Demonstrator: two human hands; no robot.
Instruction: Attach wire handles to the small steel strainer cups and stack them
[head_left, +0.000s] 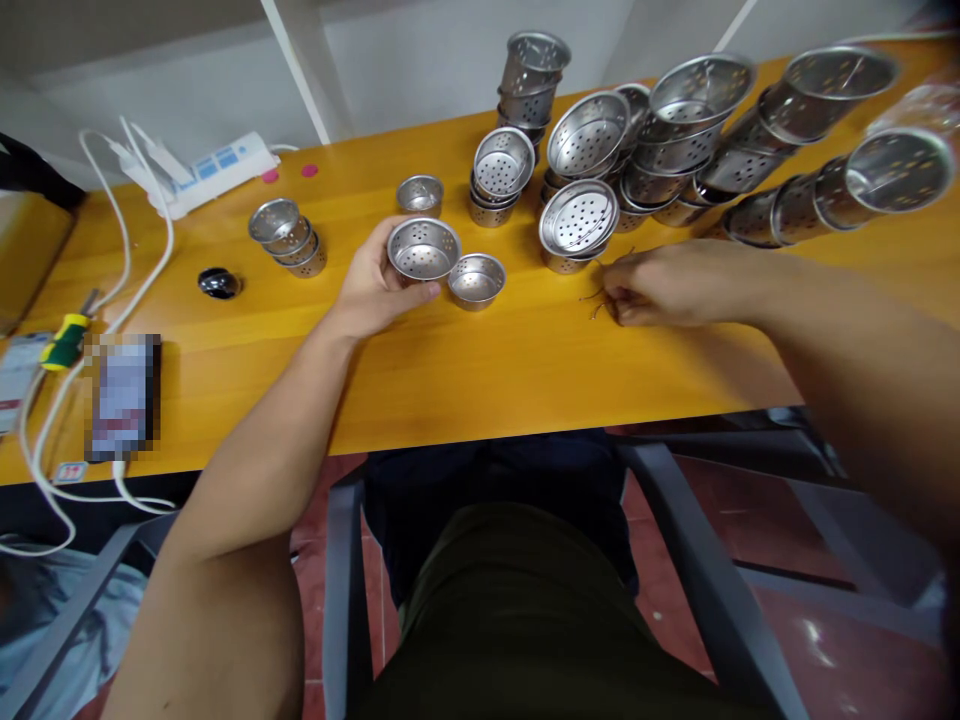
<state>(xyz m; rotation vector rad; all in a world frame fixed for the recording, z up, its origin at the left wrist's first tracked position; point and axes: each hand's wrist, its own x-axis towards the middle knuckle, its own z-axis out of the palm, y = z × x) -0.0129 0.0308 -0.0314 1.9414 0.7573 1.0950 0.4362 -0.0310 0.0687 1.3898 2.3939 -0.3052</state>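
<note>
My left hand (375, 285) is closed round a small perforated metal cup (424, 250), its open top facing up. Just right of it, a second perforated cup (478, 282) stands on the table, close to my left thumb. Behind the held one is another small cup (420, 194). My right hand (637, 287) rests low over the table with its fingers pinched together. Thin wires (595, 302) with bent ends stick out at its fingertips; the rest of them is hidden. Left of that hand, shallow perforated cups (577, 222) sit nested in a stack.
Several tall stacks of perforated cups (701, 95) fill the back right, some leaning. A short stack (279, 228), a shiny black round object (219, 283), a power strip (217, 172), a screwdriver (66, 340) and a phone (124, 395) with white cables lie left on the wooden table (465, 390).
</note>
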